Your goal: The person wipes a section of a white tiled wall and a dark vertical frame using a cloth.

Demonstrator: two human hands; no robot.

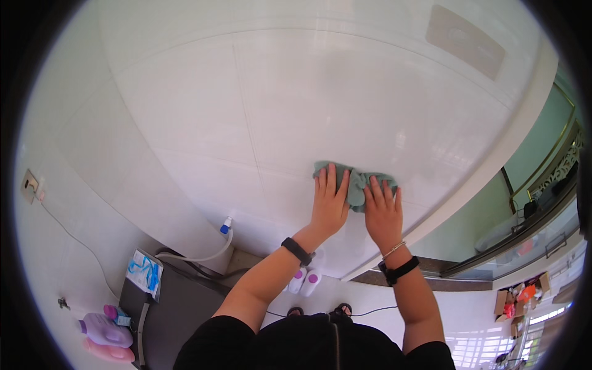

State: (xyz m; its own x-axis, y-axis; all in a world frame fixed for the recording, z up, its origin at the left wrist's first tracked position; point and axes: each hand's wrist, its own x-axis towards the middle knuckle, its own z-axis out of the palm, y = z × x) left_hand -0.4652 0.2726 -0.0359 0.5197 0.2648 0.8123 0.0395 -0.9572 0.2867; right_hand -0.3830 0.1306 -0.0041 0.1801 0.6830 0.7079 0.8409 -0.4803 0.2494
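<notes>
Both palms face a glossy white tiled wall (296, 106) and press a folded green cloth (356, 187) flat against it. My left hand (329, 203) covers the cloth's left part, its fingers spread and pointing up. On the right part lies my right hand (385, 210), fingers slightly apart. Between the two hands the cloth bunches into a loose fold. Dark bands circle both wrists, and a thin bracelet sits on the right one.
Left of me stands a dark grey appliance (185, 319) with a packet (144, 274) on top. A hose runs to a blue-and-white tap (226, 225). White bottles (311, 283) stand on the floor. Detergent jugs (106, 330) sit at lower left. A doorway edge (499, 150) bounds the wall's right.
</notes>
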